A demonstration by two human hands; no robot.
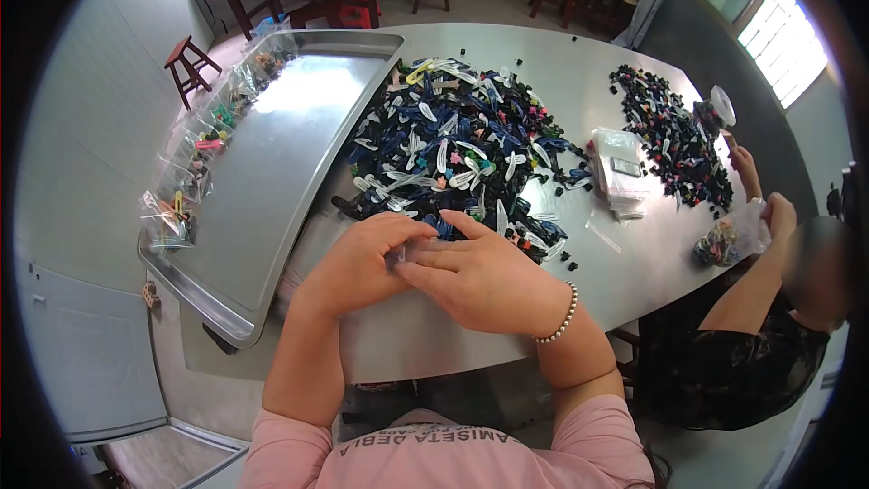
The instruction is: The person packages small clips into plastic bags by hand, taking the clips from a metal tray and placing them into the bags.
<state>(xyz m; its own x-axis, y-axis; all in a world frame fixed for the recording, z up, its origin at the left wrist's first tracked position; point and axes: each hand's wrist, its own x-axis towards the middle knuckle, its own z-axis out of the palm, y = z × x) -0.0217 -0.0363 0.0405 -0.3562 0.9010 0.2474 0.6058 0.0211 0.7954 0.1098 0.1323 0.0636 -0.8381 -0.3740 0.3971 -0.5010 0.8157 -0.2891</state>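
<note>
My left hand [367, 258] and my right hand [480, 281] meet over the near edge of a large pile of hair clips [444, 149]. The left fingers curl around a small piece of clear plastic [396, 256], which looks like a bag; most of it is hidden by the hands. My right hand lies across it with fingers stretched towards the left palm and its thumb apart. The pile mixes black, navy and white snap clips with small colourful pieces.
A metal tray [272, 172] lies left, with several filled clear bags [176, 217] along its outer edge. Right of the pile is a stack of clear bags [620, 177]. Beyond is a second pile of small clips [674, 140], where another person [733, 344] holds a filled bag [724, 240].
</note>
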